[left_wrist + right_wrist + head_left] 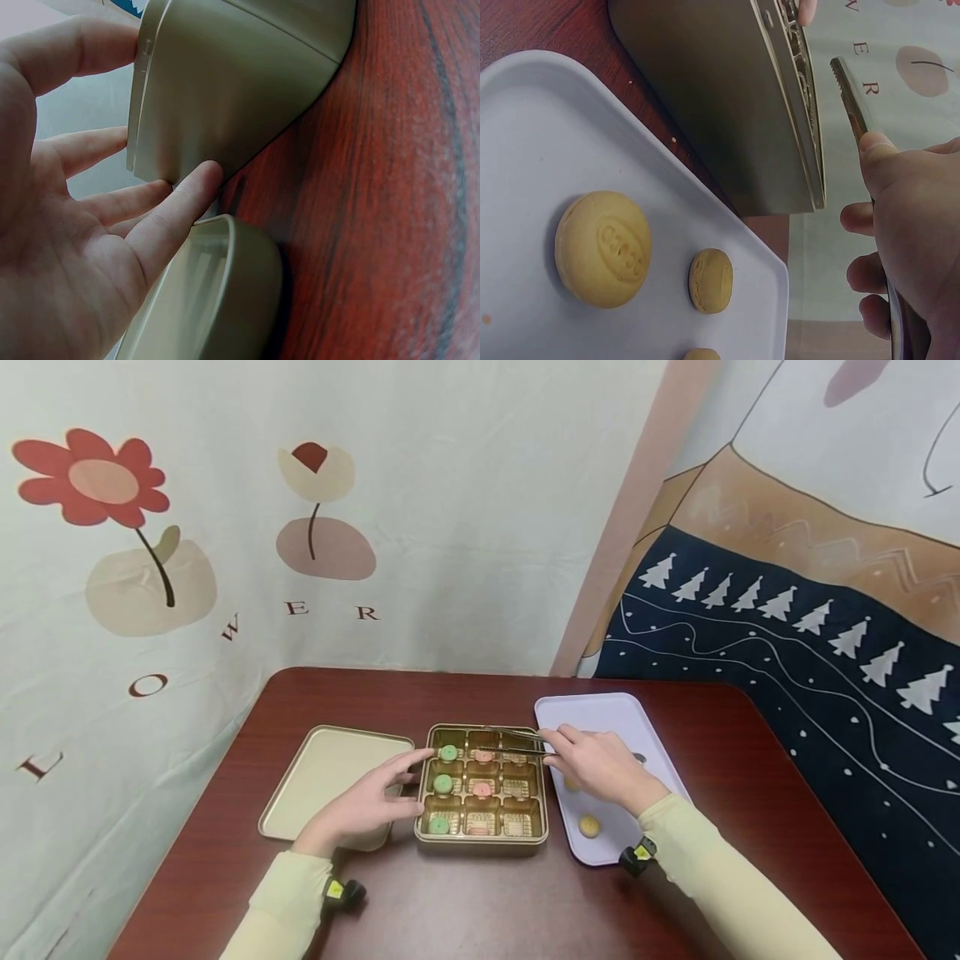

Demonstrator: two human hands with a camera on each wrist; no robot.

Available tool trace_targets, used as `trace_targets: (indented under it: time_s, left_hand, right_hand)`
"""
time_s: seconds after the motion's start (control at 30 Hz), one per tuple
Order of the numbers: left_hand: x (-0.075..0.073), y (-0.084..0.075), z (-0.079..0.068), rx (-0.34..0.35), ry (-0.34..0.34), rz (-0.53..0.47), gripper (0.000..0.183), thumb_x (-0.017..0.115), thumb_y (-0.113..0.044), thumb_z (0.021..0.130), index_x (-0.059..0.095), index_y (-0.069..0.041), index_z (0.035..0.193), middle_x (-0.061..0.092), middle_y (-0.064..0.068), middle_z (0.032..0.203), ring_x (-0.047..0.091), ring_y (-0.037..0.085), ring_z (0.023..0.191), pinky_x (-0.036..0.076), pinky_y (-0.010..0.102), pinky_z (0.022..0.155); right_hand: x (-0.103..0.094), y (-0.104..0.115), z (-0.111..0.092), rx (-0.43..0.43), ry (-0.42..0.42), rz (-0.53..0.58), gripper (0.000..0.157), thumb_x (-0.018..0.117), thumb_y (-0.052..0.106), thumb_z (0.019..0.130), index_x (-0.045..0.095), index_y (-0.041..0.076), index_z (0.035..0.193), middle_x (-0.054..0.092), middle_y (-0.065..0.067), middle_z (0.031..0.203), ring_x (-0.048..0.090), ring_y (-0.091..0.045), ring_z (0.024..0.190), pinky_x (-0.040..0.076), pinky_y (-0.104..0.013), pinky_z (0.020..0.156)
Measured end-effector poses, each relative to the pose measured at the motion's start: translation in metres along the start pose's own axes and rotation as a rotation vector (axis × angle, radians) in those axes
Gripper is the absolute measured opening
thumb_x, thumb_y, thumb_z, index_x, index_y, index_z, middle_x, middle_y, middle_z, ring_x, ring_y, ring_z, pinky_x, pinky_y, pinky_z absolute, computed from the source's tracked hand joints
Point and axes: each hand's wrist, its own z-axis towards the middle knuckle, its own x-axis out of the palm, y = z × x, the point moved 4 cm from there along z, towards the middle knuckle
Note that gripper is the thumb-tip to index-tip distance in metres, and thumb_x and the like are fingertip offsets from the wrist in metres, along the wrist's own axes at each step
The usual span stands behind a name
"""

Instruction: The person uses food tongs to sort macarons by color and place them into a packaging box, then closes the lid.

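A square gold tin (482, 842) with a divided insert sits mid-table. Green macarons (443, 784) line its left column, and pink macarons (482, 789) its middle column. My left hand (367, 806) touches the tin's left side, its fingers spread loosely; in the left wrist view the fingertips meet the rim and wall. With my right hand (600, 766) I grip metal tongs (517, 751), whose two arms reach apart over the tin's back row. No macaron shows at the serrated tip in the right wrist view. Yellow macarons (604, 249) lie on a lavender tray (600, 710) under my right hand.
The tin's pale gold lid (322, 768) lies to the left of the tin, partly beneath my left hand. The tray stands close to the tin's right side. A printed curtain (465, 527) hangs behind the far edge of the dark red table (480, 902).
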Motion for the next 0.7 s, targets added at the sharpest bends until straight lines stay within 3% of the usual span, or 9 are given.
trace_targets:
  time_s: [0.3,0.7]
  left_hand:
    - [0.0,-0.001,-0.001,0.001,0.0,-0.004,0.085,0.079,-0.011,0.091,0.034,-0.008,0.164,0.03,0.026,0.167,0.042,0.058,0.141,0.052,0.056,0.111]
    - [-0.001,-0.002,-0.001,0.016,0.005,-0.002,0.084,0.079,-0.012,0.092,0.034,-0.005,0.163,0.031,0.028,0.166,0.042,0.059,0.141,0.053,0.057,0.11]
  right_hand:
    - [-0.001,-0.002,-0.004,-0.017,-0.051,0.001,0.041,0.069,0.033,0.103,0.064,0.012,0.137,0.068,-0.001,0.102,0.059,-0.014,0.06,0.053,-0.035,0.047]
    - [-0.011,-0.012,-0.026,0.007,-0.082,0.017,0.046,0.077,0.03,0.097,0.064,0.012,0.138,0.067,0.0,0.1,0.061,-0.013,0.064,0.055,-0.033,0.051]
